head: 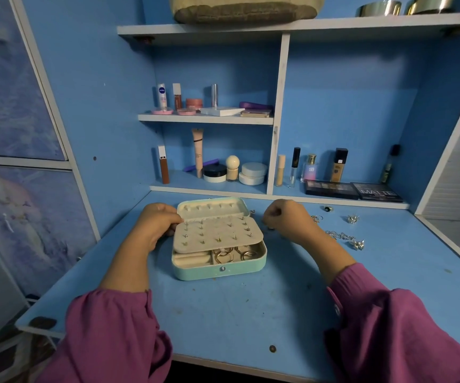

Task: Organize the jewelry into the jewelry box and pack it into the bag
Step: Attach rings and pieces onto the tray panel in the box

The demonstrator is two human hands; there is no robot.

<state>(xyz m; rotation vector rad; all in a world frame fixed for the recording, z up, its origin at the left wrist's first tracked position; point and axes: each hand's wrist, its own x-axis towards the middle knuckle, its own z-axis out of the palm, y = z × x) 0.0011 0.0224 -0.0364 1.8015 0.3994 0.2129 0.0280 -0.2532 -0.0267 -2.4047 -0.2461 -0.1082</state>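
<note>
A mint-green jewelry box (pixel 195 272) lies open in the middle of the blue desk. Its cream earring panel (pixel 217 233) is studded with several small earrings, and gold rings (pixel 231 255) lie in the tray below it. My left hand (pixel 157 219) holds the panel's left edge with curled fingers. My right hand (pixel 284 214) hovers just right of the box, fingertips pinched together over small jewelry pieces; what it pinches is too small to see. Silver earrings (pixel 353 218) and a chain (pixel 339 235) lie on the desk to the right. A woven bag (pixel 245 9) sits on the top shelf.
Cosmetics fill the shelves behind the desk: bottles (pixel 162 96), jars (pixel 252 174) and two dark palettes (pixel 353 190) at the back right. Metal bangles (pixel 405 6) stand on the top shelf. A wardrobe door (pixel 16 106) flanks the left side.
</note>
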